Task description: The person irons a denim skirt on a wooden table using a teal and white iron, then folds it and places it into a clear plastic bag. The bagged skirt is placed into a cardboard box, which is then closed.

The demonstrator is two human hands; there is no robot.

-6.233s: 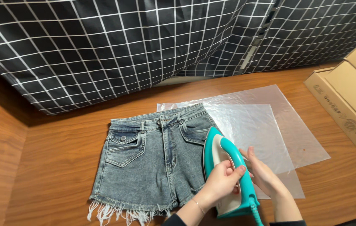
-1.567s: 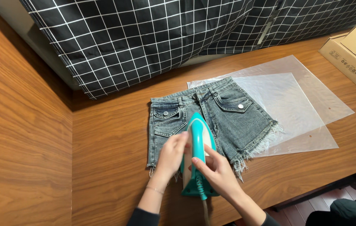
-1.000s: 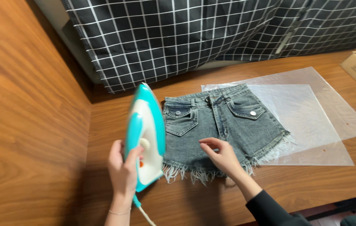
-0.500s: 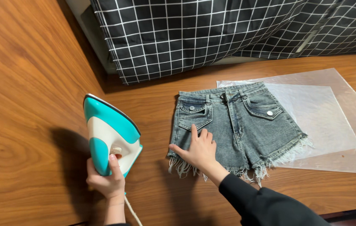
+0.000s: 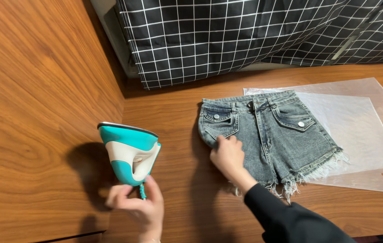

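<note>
A teal and white iron (image 5: 131, 152) stands upright on its heel on the wooden table, by the wood side panel. My left hand (image 5: 136, 209) is just below it with fingers spread, off the handle and touching the teal cord at its base. Grey denim shorts (image 5: 270, 132) with frayed hems lie flat to the right, waistband toward the back. My right hand (image 5: 228, 155), in a black sleeve, lies on the shorts' left leg, its fingers curled over the side edge of the fabric.
A clear plastic sheet (image 5: 362, 130) lies under and to the right of the shorts. A black cloth with a white grid (image 5: 245, 36) hangs along the back. A wood panel (image 5: 33, 103) walls off the left side.
My left hand carried the iron off the shorts to the left, stood it on its heel and let go. My right hand stayed on the shorts and shifted to the left edge.
</note>
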